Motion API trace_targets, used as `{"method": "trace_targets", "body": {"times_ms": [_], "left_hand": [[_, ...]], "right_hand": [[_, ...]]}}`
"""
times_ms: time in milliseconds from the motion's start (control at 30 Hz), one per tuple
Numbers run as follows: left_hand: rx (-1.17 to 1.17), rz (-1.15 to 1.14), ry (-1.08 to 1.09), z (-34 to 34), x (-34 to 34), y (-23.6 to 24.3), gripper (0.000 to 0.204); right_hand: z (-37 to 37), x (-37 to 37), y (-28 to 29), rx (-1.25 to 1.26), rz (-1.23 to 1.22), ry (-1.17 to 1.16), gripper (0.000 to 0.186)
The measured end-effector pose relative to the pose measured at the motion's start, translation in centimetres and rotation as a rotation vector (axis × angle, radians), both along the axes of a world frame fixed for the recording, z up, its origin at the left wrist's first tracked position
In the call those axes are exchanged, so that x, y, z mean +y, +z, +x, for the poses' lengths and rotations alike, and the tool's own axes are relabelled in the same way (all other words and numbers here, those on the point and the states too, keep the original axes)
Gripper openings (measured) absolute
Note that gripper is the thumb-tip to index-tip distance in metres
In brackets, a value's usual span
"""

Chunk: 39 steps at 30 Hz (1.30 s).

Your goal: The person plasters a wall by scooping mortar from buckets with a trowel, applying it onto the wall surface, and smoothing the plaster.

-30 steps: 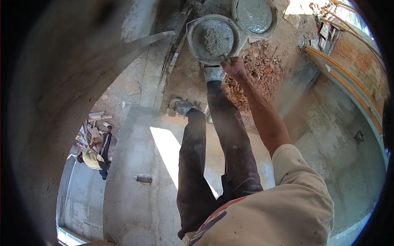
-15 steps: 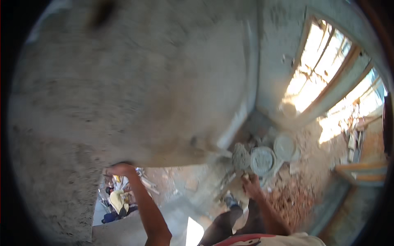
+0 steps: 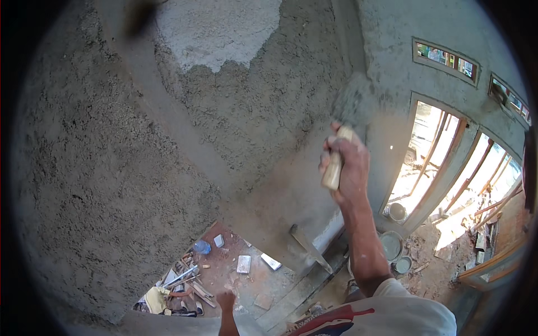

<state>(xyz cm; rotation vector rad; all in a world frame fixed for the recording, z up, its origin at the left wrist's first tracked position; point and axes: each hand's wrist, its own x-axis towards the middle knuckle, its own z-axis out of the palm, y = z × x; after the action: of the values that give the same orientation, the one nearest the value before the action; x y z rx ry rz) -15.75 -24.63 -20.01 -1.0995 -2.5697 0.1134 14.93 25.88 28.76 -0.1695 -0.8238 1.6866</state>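
Note:
My right hand [image 3: 352, 159] is raised in front of the wall, its fingers wrapped around the pale wooden handle of a trowel [image 3: 333, 175]. The trowel's blade points up and away, blurred by motion, with grey mortar [image 3: 353, 101] at it. Whether the blade touches the wall I cannot tell. Rough, fresh grey plaster [image 3: 241, 112] covers most of the wall, around a lighter bare patch [image 3: 218, 31] at the top. My left hand [image 3: 226, 301] is low, near the lower edge of the wall, and its fingers do not show clearly.
A person in a pale yellow shirt [image 3: 157, 299] crouches at lower left beside scrap wood. A blue bottle [image 3: 202, 246] and a white block [image 3: 243, 264] lie nearby. A wooden piece [image 3: 311, 249] slants below the wall. Right are a basin [image 3: 391, 245], a smaller bucket [image 3: 402, 264] and doorways.
My right hand has risen from beside the basins to the wall with the trowel. My left hand has come away from the wall's edge and sits lower. The view has shifted up the wall.

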Motion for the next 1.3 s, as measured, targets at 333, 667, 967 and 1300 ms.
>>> {"method": "trace_targets", "body": {"times_ms": [333, 667, 967, 1300], "left_hand": [[-1.152, 0.267, 0.697, 21.6, -7.4, -3.5, 0.020], [-1.647, 0.784, 0.483, 21.6, 3.1, 12.2, 0.033], [-1.768, 0.156, -0.578, 20.9, 21.7, 32.2, 0.019], [-1.687, 0.010, -0.139, 23.0, 28.8, 7.7, 0.028]], "right_hand": [[-5.4, 16.9, 16.3, -0.199, 0.096, -1.631, 0.032], [-10.3, -12.7, -17.4, -1.273, 0.920, 0.130, 0.060], [30.1, -13.4, -53.6, -2.069, -0.419, -0.315, 0.040], [39.6, -14.6, -44.3, -1.822, -0.528, -0.346, 0.050]]}}
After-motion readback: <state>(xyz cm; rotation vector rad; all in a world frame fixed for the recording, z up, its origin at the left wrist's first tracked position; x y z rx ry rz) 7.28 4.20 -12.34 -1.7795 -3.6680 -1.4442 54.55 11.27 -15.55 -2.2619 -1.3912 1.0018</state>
